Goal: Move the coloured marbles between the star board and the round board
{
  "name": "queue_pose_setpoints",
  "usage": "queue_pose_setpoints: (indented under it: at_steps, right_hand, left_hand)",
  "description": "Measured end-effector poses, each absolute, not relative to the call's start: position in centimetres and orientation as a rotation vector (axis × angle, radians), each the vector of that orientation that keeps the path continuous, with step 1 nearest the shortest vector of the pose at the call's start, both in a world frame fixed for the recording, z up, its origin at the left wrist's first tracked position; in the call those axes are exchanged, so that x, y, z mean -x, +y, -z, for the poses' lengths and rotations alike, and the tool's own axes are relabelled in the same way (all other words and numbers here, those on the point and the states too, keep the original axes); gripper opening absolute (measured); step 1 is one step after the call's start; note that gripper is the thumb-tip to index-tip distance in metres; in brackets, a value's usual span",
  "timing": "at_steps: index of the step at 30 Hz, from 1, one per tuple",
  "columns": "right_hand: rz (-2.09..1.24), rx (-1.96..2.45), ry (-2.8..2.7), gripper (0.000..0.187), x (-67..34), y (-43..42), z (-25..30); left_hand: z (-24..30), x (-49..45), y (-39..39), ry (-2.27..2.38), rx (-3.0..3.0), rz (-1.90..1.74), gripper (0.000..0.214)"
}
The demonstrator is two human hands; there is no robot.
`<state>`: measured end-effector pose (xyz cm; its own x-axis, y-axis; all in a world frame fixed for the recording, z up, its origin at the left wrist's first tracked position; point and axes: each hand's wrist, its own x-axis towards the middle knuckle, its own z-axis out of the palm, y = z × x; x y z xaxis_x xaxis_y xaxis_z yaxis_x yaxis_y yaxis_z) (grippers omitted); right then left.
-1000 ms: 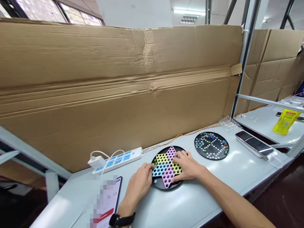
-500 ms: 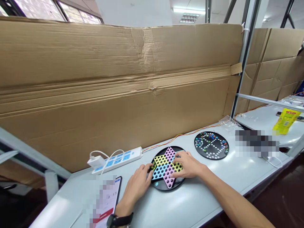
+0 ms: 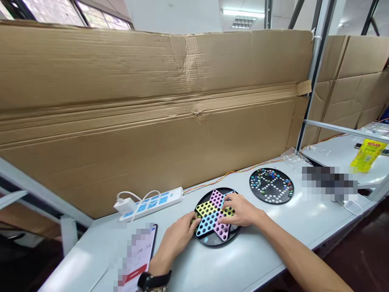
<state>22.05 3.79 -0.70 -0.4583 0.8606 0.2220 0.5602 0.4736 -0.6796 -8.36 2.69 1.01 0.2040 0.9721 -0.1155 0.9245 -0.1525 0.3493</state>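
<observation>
A star-shaped Chinese checkers board [image 3: 209, 222] with pink, yellow and blue points full of holes lies on a round black base [image 3: 214, 244]. My right hand [image 3: 240, 209] rests over the star's right side, fingers curled and thumb low, gripping it. At the left rim, my left hand [image 3: 179, 235] has its thumb and fingers bent around the edge of the game set. Small green-yellow pieces show between those fingers, partly hidden. The star sits a little turned on the base.
Behind to the right lies another round black board [image 3: 270, 198] with coloured marbles. A white power strip [image 3: 173, 197] with cables stands by the cardboard wall [image 3: 152, 154]. A phone [image 3: 141, 251] lies left of my left hand. A yellow pouch [image 3: 366, 156] stands far right.
The star board has turned slightly counterclockwise, its lower pink point shifting right. My left hand has moved a little at the rim; my right hand stays nearly in place.
</observation>
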Motion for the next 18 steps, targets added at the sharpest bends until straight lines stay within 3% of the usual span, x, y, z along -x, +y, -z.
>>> queue_pose_setpoints:
  at_steps: [13,18]
  right_hand:
    - [-0.761,1.123,-2.180,0.028,-21.9,3.8,1.3]
    - [-0.831,1.122,-1.993,0.030,-21.4,3.4,0.8]
  left_hand:
    - [-3.1,8.7,2.2,1.769,-2.127,-0.198,0.043]
    - [-3.6,8.1,2.1,1.802,-2.194,-0.535,0.049]
